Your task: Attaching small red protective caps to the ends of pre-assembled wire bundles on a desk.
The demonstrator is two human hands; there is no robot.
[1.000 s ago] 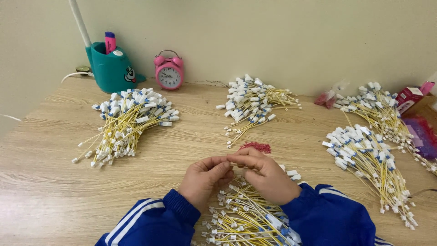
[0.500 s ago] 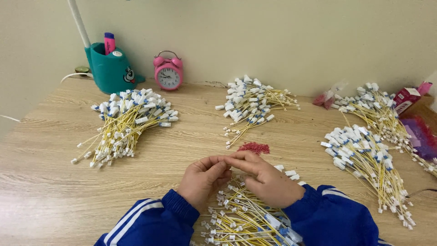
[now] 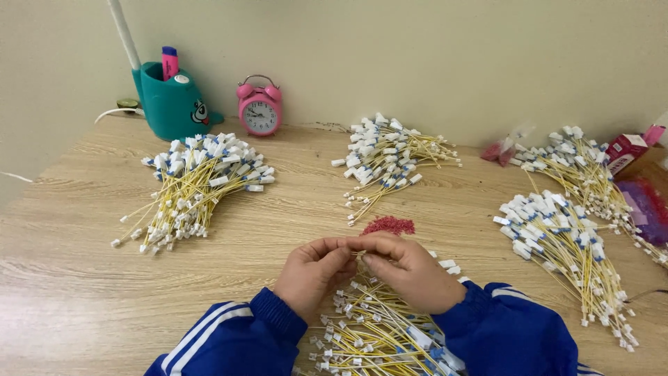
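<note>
My left hand and my right hand meet fingertip to fingertip above a heap of yellow wires with white plugs at the table's near edge. Between the fingertips both hands pinch one thin yellow wire. Just beyond the fingers lies a small pile of tiny red pieces. Blue sleeves with white stripes cover both wrists.
Other bundles of yellow wires lie at the left, the middle back, the right and far right. A teal pen holder and pink alarm clock stand by the wall. A red box sits far right.
The hands stay together over the near heap; the fingers have only shifted slightly on the wire.
</note>
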